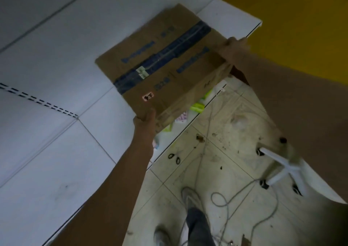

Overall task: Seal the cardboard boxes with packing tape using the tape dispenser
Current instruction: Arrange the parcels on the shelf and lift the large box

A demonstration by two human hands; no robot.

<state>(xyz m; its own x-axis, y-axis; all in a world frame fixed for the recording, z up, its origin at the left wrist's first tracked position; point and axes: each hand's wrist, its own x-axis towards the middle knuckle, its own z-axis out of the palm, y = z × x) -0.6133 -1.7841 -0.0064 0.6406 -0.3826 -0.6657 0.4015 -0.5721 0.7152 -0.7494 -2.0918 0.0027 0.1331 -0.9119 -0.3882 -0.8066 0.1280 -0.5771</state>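
Note:
A brown cardboard box (162, 61) lies on the white table (56, 57), with its near side hanging over the table's edge. A dark blue tape strip runs along its top seam. A small pink sticker sits near its front corner. My left hand (146, 118) grips the box's near corner from below. My right hand (232, 47) holds the box's right edge, arm stretched out. No tape dispenser is in view.
Below the table edge is a dirty tiled floor (226, 151) with loose cables (222, 198) and scissors (174, 158). A white swivel chair base (282, 168) stands at the right. Colourful packets lie under the box. A yellow wall (301, 20) is behind.

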